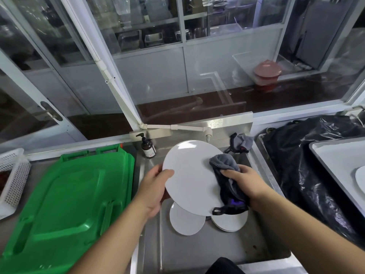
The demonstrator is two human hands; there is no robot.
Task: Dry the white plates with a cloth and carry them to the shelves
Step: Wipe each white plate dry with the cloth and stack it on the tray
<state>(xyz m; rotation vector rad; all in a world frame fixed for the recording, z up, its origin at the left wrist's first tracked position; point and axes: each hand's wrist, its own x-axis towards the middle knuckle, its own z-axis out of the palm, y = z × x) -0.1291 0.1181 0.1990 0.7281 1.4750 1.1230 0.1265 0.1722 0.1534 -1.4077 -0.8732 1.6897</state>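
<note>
Head view over a steel sink (197,252). A plain white plate (189,175), round, glossy and unpatterned, was held above the basin, tilted w/ its face toward the camera, far rim raised toward the tap (208,135) and near rim dipping toward the viewer; it appeared as an oval, long axis running from upper left to lower right. The left hand (153,189) gripped the plate's left rim, thumb curled over the face and fingers behind. The right hand (244,181) clutched a dark grey cloth (227,178) w/ curled fingers and pressed it against the plate's right side; a black loop of the cloth hung below the rim. Two more white plates lay flat in the basin beneath: one (186,219) at lower left, another (230,221) at lower right, both partly hidden by the held plate. A brown pump bottle (147,147) stood at the sink's back left corner; its pale label bore a small mark, too small to read. A green plastic lid (69,204) lay to the left, a white mesh basket (13,175) beyond it, and a black plastic bag (306,165) to the right. A second cloth (242,143) was draped at the sink's back edge.
</note>
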